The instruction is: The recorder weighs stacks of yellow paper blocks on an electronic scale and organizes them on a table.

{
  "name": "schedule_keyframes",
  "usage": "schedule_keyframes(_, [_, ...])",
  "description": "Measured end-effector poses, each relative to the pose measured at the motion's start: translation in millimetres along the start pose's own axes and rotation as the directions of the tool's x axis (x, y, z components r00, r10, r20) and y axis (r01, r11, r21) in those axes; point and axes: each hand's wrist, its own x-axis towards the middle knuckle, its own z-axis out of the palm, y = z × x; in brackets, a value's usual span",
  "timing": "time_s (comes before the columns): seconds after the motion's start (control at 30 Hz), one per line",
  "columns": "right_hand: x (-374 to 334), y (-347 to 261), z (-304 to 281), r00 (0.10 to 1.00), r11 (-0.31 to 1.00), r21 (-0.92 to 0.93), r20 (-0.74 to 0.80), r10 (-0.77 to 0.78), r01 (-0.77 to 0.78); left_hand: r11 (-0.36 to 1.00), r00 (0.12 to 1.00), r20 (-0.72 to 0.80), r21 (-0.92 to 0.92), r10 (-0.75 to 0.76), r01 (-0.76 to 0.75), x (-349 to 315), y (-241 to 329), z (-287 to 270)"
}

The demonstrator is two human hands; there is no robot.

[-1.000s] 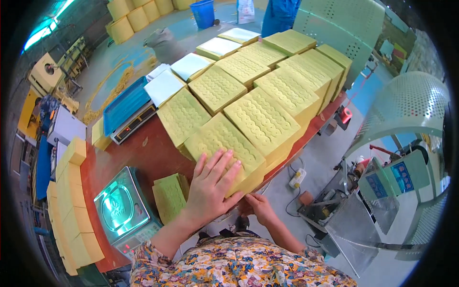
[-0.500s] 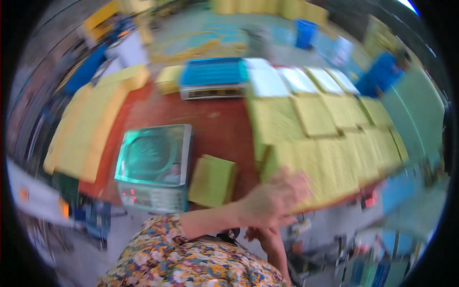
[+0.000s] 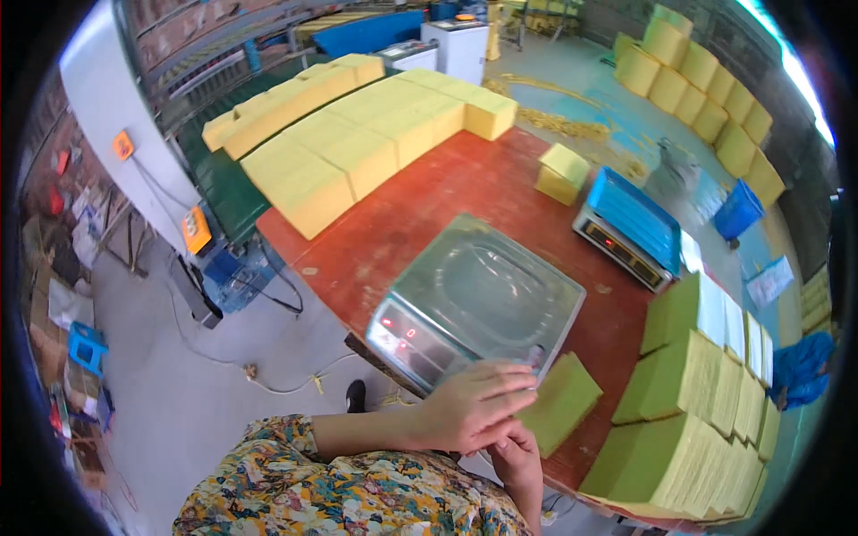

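My left hand (image 3: 483,406) reaches across in front of the silver weighing scale (image 3: 483,295), its fingers stretched out over my right hand. My right hand (image 3: 518,448) is curled beneath it, touching it; the left hand partly covers its fingers, and anything inside them cannot be made out. The scale has a bare plate and lit red digits on its front panel. To the right of the hands, a small stack of yellow paper sheets (image 3: 563,402) lies beside the scale.
Yellow paper stacks (image 3: 697,393) fill the table's right end, and long yellow blocks (image 3: 357,134) line its far left. Behind stand a blue-topped scale (image 3: 630,223) and a small yellow block (image 3: 563,171). The red tabletop (image 3: 429,192) lies between. A blue bucket (image 3: 739,210) stands on the floor.
The view has swung left, bringing the left side of the table and floor in. My left hand has moved from beside the right-hand stacks onto my right hand, near the scale.
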Motion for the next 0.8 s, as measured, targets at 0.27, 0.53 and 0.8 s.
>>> schedule_keyframes(0.27, [172.5, 75.4, 147.1, 0.979, 0.984, -0.018, 0.107, 0.177, -0.176, 0.918, 0.946, -0.24, 0.278, -0.218, 0.282, -100.5, -135.6, -194.3])
schedule_keyframes(0.53, [297.3, 120.7, 248.1, 0.957, 0.947, -0.157, 0.04, 0.289, -0.279, 0.754, 0.879, -0.291, 0.453, -0.379, 0.475, -127.1, -293.4, -348.6])
schedule_keyframes(0.8, [351.0, 110.6, 279.7, 0.956, 0.94, -0.213, 0.068, 0.285, -0.265, 0.725, 0.909, -0.023, 0.594, -0.417, 0.348, -88.1, -381.7, -351.8])
